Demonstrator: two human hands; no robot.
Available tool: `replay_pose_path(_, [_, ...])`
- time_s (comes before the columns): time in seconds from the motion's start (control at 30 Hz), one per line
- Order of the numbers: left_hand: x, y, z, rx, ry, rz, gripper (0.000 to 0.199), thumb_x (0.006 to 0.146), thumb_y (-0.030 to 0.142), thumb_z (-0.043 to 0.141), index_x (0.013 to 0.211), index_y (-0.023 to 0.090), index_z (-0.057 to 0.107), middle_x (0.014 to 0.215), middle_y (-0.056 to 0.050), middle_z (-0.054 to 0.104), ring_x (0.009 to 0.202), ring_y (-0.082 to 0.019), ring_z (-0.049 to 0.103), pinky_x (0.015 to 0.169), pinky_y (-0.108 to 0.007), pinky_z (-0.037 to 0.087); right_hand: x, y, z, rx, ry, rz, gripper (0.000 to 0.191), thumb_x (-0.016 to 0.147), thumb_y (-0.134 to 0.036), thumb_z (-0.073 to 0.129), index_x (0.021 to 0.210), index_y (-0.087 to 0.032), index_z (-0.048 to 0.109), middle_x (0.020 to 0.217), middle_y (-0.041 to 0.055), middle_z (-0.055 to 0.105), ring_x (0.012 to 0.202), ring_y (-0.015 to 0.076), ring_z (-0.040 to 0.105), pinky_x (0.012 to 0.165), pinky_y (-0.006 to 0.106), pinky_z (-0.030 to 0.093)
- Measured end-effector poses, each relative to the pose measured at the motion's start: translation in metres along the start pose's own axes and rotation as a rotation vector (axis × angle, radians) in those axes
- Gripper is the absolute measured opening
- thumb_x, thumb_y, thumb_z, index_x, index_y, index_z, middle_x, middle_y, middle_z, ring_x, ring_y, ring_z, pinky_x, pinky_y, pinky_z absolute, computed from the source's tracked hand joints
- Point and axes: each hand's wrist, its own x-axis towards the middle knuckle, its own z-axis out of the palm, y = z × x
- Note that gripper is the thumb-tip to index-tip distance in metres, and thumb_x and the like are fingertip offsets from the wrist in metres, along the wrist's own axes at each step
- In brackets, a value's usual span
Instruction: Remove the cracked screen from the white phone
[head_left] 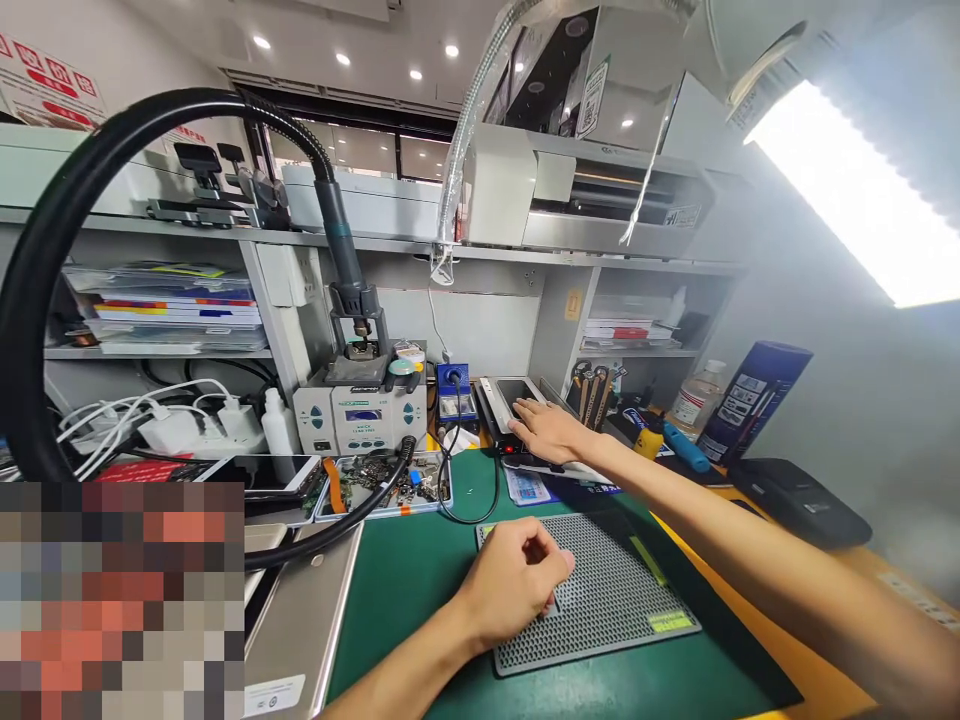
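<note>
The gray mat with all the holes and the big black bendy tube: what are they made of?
The mat looks like matte rubber or silicone, judging by its dull, molded honeycomb. The tube seems to be smooth rubber or plastic, since it curves and shines softly.

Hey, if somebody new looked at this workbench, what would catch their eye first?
Probably the glaring white lamp at the upper right, then the thick black hose arching over the left side. After that, the two hands: the left curled over the gray textured pad on the green mat, the right stretched out to the flat device with a small red light at the back.
</note>
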Motion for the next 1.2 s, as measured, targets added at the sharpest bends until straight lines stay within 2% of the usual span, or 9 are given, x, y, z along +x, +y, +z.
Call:
replay_pose_path(0.2, [0.000, 0.001, 0.000, 0.012, 0.003, -0.002, 0.024, 0.077, 0.034, 0.068, 0.069, 0.018, 0.052, 0.049, 0.005, 0.052, 0.043, -0.010, 0.050, 0.045, -0.021, 0.038, -0.001, -0.002, 0.000, -0.013, -0.021, 0.017, 0.061, 0.101, -0.055, 0.037, 0.148, -0.016, 0.042, 0.155, 0.0160, 0.040, 0.144, 0.0302, 0.035, 0.116, 0.056, 0.026])
replay_pose_path(0.33, [0.000, 0.000, 0.000, 0.023, 0.002, 0.003, 0.022, 0.077, 0.033, 0.067, 0.069, 0.019, 0.052, 0.049, 0.005, 0.052, 0.043, -0.010, 0.049, 0.045, -0.022, 0.038, -0.005, -0.004, 0.002, -0.020, -0.043, 0.022, 0.071, 0.103, -0.054, 0.020, 0.152, -0.005, 0.033, 0.159, 0.0220, 0.030, 0.149, 0.0317, 0.025, 0.119, 0.051, 0.023])
replay_pose_path(0.4, [0.001, 0.000, 0.000, 0.027, 0.001, 0.007, 0.022, 0.077, 0.033, 0.067, 0.069, 0.019, 0.052, 0.050, 0.005, 0.052, 0.043, -0.010, 0.049, 0.045, -0.023, 0.038, -0.006, -0.005, 0.002, -0.021, -0.056, 0.021, 0.076, 0.102, -0.056, 0.015, 0.154, -0.002, 0.029, 0.160, 0.0219, 0.026, 0.150, 0.0326, 0.021, 0.120, 0.051, 0.020])
replay_pose_path(0.73, [0.000, -0.001, 0.001, 0.046, 0.004, 0.026, 0.020, 0.076, 0.032, 0.065, 0.069, 0.019, 0.052, 0.050, 0.005, 0.053, 0.044, -0.011, 0.049, 0.046, -0.023, 0.036, -0.004, -0.005, 0.002, 0.004, -0.090, 0.050, 0.085, 0.099, -0.063, 0.012, 0.156, 0.000, 0.021, 0.162, 0.0201, 0.019, 0.151, 0.0337, 0.013, 0.121, 0.053, 0.014])
replay_pose_path(0.93, [0.000, -0.001, 0.001, 0.057, 0.000, 0.034, 0.019, 0.077, 0.031, 0.065, 0.068, 0.019, 0.052, 0.049, 0.005, 0.052, 0.046, -0.011, 0.049, 0.047, -0.024, 0.035, -0.004, -0.006, 0.003, 0.045, -0.103, 0.073, 0.080, 0.100, -0.061, 0.016, 0.156, -0.004, 0.024, 0.163, 0.0195, 0.021, 0.151, 0.0326, 0.015, 0.122, 0.053, 0.013])
replay_pose_path(1.0, [0.000, 0.000, 0.001, 0.062, 0.001, 0.033, 0.019, 0.077, 0.031, 0.065, 0.069, 0.019, 0.052, 0.049, 0.005, 0.052, 0.046, -0.011, 0.049, 0.047, -0.024, 0.035, -0.004, -0.006, 0.002, 0.069, -0.095, 0.078, 0.072, 0.102, -0.058, 0.026, 0.155, -0.010, 0.028, 0.162, 0.0184, 0.024, 0.150, 0.0329, 0.018, 0.120, 0.056, 0.015])
replay_pose_path(1.07, [-0.001, 0.000, 0.001, 0.066, 0.002, 0.028, 0.019, 0.077, 0.032, 0.064, 0.069, 0.020, 0.052, 0.049, 0.005, 0.052, 0.046, -0.011, 0.049, 0.047, -0.024, 0.035, -0.002, -0.004, -0.001, 0.097, -0.081, 0.080, 0.060, 0.101, -0.052, 0.041, 0.150, -0.017, 0.038, 0.160, 0.0154, 0.032, 0.146, 0.0333, 0.028, 0.117, 0.060, 0.022])
replay_pose_path(1.2, [-0.002, 0.000, 0.001, 0.087, 0.011, 0.032, 0.019, 0.077, 0.032, 0.064, 0.069, 0.019, 0.053, 0.050, 0.004, 0.053, 0.047, -0.012, 0.050, 0.049, -0.025, 0.035, 0.009, 0.008, -0.014, 0.141, -0.065, 0.086, 0.040, 0.098, -0.039, 0.056, 0.134, -0.022, 0.055, 0.145, 0.0110, 0.049, 0.127, 0.0287, 0.052, 0.107, 0.054, 0.041])
